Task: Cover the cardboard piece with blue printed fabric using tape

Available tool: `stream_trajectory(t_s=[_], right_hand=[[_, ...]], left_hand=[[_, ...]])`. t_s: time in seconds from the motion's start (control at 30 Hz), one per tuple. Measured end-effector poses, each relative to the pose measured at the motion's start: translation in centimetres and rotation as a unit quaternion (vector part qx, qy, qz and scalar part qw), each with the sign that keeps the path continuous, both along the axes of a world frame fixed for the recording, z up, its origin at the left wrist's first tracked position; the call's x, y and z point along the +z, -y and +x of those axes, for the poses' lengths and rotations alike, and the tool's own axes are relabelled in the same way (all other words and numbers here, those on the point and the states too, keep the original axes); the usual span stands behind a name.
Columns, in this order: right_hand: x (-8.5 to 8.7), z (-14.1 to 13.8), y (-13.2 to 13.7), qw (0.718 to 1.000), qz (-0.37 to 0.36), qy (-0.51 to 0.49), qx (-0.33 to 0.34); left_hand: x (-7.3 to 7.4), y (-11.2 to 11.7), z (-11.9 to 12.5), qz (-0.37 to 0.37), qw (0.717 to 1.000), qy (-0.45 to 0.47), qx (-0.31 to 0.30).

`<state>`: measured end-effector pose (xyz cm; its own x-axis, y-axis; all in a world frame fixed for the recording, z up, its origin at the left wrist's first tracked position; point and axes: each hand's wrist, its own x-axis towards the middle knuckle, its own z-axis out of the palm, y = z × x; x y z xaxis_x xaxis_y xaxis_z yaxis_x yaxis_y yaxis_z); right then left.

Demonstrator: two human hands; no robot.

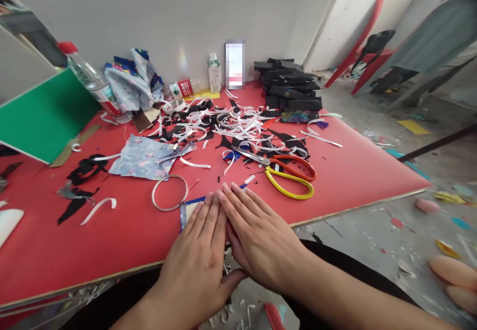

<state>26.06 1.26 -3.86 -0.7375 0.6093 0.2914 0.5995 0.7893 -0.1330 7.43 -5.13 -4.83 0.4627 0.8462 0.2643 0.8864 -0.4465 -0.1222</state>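
Both hands lie flat side by side at the near edge of the red table [141, 240], fingertips together. Under the fingers of my left hand [203, 250] is a flat piece with a blue patterned border and a pale middle [190, 211]; most of it is covered. My right hand [259, 235] is stretched out, palm down, and what lies beneath it is hidden. A tape roll [169, 176] touches or nearly touches the piece's left corner. Beyond my right fingers rest scissors [290, 175] with red and yellow handles, blades spread a little.
White and black scraps [238, 123] litter the table's middle. Patterned blue fabric [143, 156] lies left. Bottles [214, 74], a phone [235, 64] and stacked black pieces [292, 89] stand along the wall. A green board [48, 116] leans at left. A red chair [372, 46] stands right.
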Motion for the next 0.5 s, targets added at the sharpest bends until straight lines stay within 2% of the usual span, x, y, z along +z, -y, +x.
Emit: stream_trajectory(t_s=[0.1,0.23,0.37,0.5], right_hand=[[-0.7,-0.5,-0.1,1.0,-0.008,0.026,0.008],[-0.7,-0.2,-0.3,0.999,0.027,0.041,-0.017],[-0.1,0.3,-0.2,0.995,0.056,0.061,-0.062],[1.2,0.9,-0.7,0.986,0.072,0.065,-0.135]], left_hand=[[-0.2,-0.2,-0.3,0.007,1.0,-0.004,0.026],[0.2,-0.2,-0.5,0.005,0.999,-0.009,0.038],[1.1,-0.7,-1.3,0.008,1.0,-0.003,0.025],[2.3,-2.2,-2.3,-0.011,1.0,0.014,-0.011]])
